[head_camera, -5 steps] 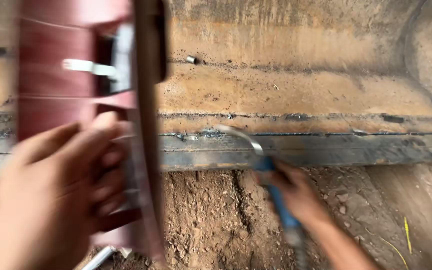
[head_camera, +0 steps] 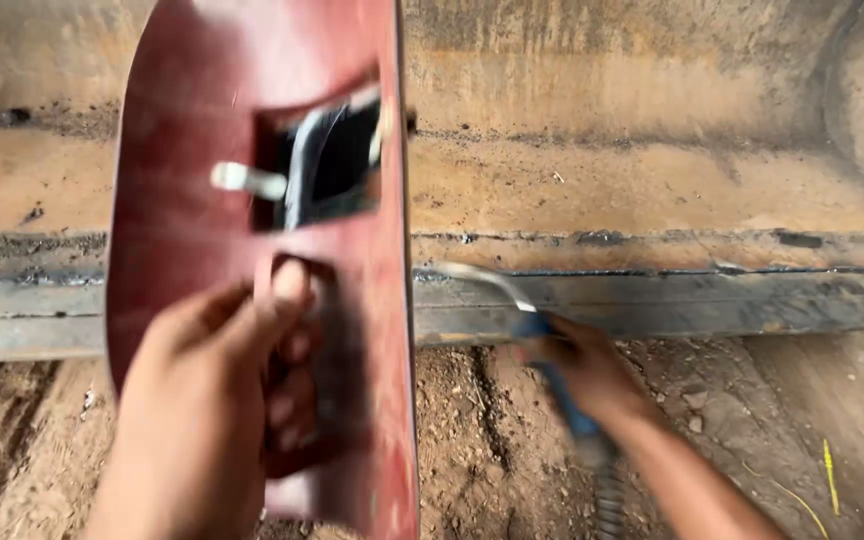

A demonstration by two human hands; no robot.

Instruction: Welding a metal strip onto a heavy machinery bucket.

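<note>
Head view: my left hand (head_camera: pixel 212 400) grips the red welding shield (head_camera: pixel 252 250) at left of frame, fingers through its handle. My right hand (head_camera: pixel 577 370) clamps a blue-handled welding torch (head_camera: pixel 552 375), tip at the rusty steel beam (head_camera: pixel 652 300). Risk: shield hides the seam, so the tip may wander. Open dirt floor (head_camera: pixel 752 400) lower right.

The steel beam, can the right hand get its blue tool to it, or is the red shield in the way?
Probably yes. The right hand holds the blue-handled tool with its curved tip already at the steel beam. The red shield, held by the left hand, stands off to the left, not between them.
</note>
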